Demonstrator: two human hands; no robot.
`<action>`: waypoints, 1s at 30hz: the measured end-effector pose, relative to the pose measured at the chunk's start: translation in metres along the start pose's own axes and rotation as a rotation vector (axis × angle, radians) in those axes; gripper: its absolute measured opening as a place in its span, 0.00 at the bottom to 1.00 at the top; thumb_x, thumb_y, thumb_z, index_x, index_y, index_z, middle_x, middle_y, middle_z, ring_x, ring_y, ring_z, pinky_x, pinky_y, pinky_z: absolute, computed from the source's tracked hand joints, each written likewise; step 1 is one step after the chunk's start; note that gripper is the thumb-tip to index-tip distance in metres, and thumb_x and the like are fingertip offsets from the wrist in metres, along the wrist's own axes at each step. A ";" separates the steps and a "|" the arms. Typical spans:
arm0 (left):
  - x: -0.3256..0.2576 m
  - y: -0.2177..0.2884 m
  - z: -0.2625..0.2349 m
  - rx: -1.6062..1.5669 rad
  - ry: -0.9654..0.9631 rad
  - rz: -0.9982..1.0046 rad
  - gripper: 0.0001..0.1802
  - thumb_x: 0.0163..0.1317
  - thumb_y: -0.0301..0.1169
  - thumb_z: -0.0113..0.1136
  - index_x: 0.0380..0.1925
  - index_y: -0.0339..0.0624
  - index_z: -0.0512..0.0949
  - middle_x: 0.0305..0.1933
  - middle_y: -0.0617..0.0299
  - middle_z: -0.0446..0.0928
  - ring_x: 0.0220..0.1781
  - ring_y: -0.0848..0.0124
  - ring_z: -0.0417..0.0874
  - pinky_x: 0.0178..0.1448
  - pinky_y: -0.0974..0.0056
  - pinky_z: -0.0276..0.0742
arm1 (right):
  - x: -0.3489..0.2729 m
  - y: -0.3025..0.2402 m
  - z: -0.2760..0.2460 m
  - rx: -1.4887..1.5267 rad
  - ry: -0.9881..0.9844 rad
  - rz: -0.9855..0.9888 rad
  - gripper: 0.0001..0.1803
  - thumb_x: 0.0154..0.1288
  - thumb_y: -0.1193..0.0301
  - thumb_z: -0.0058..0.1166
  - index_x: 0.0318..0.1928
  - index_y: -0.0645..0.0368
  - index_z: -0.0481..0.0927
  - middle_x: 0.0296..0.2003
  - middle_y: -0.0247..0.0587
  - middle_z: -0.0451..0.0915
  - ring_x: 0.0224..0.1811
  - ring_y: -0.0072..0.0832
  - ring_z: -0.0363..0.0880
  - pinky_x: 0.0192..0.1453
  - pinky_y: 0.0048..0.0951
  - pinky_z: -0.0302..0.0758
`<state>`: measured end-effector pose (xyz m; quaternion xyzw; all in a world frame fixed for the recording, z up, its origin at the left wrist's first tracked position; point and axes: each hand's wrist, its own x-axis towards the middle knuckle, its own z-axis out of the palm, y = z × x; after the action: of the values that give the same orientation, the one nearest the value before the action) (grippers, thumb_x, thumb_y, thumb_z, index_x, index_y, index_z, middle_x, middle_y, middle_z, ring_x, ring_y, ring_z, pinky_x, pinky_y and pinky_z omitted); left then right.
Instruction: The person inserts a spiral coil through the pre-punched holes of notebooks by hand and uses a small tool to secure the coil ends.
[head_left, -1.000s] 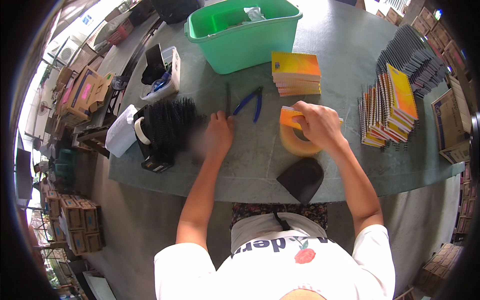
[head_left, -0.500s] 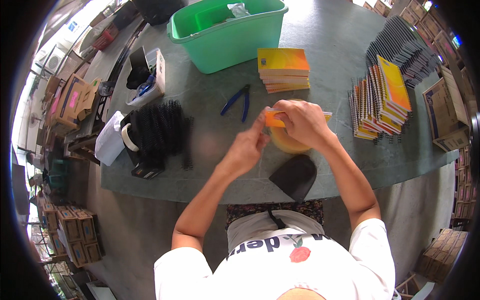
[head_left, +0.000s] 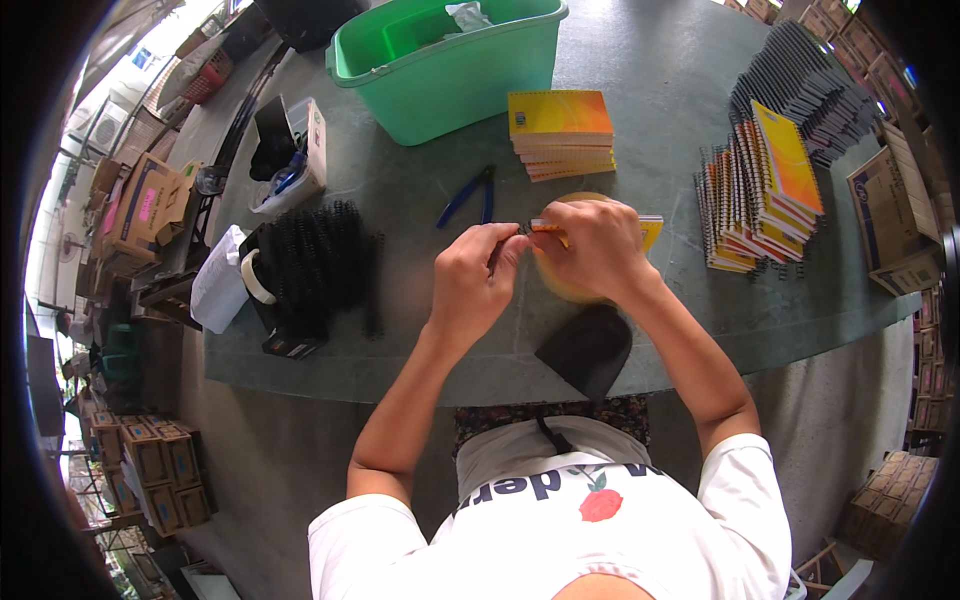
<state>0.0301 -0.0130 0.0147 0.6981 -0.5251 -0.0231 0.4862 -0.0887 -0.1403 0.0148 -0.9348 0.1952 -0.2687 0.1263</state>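
My right hand (head_left: 597,245) grips a yellow-orange notebook (head_left: 650,232), held nearly edge-on so its white page edges show. Just left of it, my left hand (head_left: 472,278) is closed in a pinch at the notebook's end; a small dark bit shows between the two hands, too small to name. Under my right hand lies a round yellowish thing (head_left: 568,284), partly covered. Nearer to me rests a black rounded pad (head_left: 590,352). Blue-handled cutting pliers (head_left: 466,200) lie with handles spread beyond my left hand. A stack of yellow-orange notebooks (head_left: 560,135) stands beyond my right hand.
Black spiral coils (head_left: 325,255) fill a box at left, beside a white bag (head_left: 220,285) and a plastic tub (head_left: 318,165). A green bin (head_left: 450,85) stands at the back. Spiral-bound notebooks (head_left: 745,205) are piled at right, near a cardboard box (head_left: 885,215).
My left hand has turned and drawn its fingers into a pinch, instead of a finger reaching along the notebook. The notebook's orange cover now shows less, as it is more edge-on.
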 end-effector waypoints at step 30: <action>0.036 -0.004 -0.024 0.206 -0.231 0.174 0.06 0.58 0.30 0.63 0.32 0.40 0.79 0.32 0.58 0.75 0.35 0.62 0.77 0.40 0.59 0.73 | 0.003 0.004 -0.020 0.530 -0.116 -0.008 0.15 0.55 0.80 0.56 0.43 0.60 0.71 0.37 0.46 0.72 0.40 0.44 0.77 0.40 0.41 0.74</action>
<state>0.0625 -0.0245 0.0415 0.6888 -0.6356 -0.0068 0.3486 -0.0985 -0.1475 0.0318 -0.8837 0.1068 -0.2568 0.3765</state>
